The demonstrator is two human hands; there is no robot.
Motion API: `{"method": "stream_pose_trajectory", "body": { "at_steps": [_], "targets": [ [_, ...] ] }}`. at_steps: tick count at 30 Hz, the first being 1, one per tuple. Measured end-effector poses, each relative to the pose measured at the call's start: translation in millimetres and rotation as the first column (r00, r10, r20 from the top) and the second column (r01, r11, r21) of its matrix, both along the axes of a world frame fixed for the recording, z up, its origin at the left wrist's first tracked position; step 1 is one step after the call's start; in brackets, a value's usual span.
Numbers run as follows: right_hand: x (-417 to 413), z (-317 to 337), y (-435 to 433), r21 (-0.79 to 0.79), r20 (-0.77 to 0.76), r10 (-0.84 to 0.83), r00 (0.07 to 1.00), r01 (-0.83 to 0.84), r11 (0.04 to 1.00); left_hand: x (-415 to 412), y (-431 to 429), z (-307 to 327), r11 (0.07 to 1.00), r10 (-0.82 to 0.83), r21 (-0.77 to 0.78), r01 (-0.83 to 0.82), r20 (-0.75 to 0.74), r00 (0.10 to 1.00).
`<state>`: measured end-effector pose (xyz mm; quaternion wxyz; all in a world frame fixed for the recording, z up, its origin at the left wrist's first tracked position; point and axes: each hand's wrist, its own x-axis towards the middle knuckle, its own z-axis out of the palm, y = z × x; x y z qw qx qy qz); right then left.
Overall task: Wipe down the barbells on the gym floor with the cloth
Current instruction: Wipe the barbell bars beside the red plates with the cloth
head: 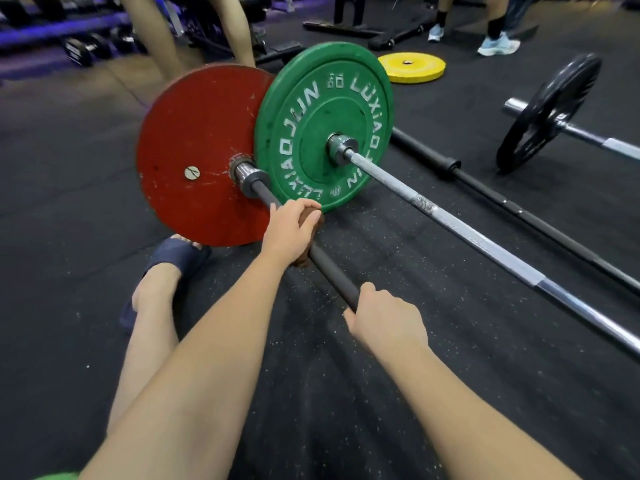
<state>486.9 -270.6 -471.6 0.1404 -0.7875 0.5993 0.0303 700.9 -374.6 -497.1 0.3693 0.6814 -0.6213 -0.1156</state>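
1. Left hand (291, 230): fingers curled over a brown cloth (313, 216), clamping it round the dark barbell (332, 271) just short of the red plate (194, 150).
2. Right hand (384, 320): wrapped round the bare shaft, farther from the red plate.
3. Dark barbell: lies on the gym floor (346, 393). Its long axis runs from the red plate towards the wearer, with unwiped shaft between the hands. The cloth hand is nearer the plate, so the stroke likely runs away from it.
4. Green plate (322, 126) and silver barbell (467, 230): just beyond the red plate, roughly parallel.
5. Black bar (519, 209), yellow plate (412, 67): farther beyond.
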Motion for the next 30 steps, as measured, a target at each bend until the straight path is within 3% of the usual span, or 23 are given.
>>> {"method": "stream_pose_trajectory", "body": {
  "at_steps": [5, 11, 17, 24, 30],
  "targets": [
    [0.9, 4.1, 3.6, 0.028, 0.015, -0.021, 1.000, 0.021, 0.999, -18.9, 22.0, 4.6, 0.999, -0.029, 0.028, 0.025, 0.130, 0.991],
    [4.8, 2.8, 7.0, 0.011, 0.016, -0.012, 1.000, 0.012, 1.000, -6.8, 37.6, -0.9, 0.968, -0.246, -0.016, 0.252, 0.160, 0.956],
    [2.3, -3.1, 4.8, -0.024, -0.006, 0.017, 1.000, -0.017, 1.000, 31.0, -13.7, 10.4, 0.996, -0.029, 0.088, 0.022, 0.080, 0.996],
    [-1.9, -2.6, -0.6, -0.003, -0.005, 0.017, 1.000, -0.017, 1.000, 26.7, -33.4, 15.1, 0.983, 0.083, 0.164, -0.087, 0.032, 0.996],
    [0.3, -2.6, 1.1, -0.006, 0.003, 0.027, 1.000, -0.027, 1.000, 11.6, 20.9, 1.4, 0.991, -0.126, 0.028, 0.127, -0.057, 0.990]
  ]
}}
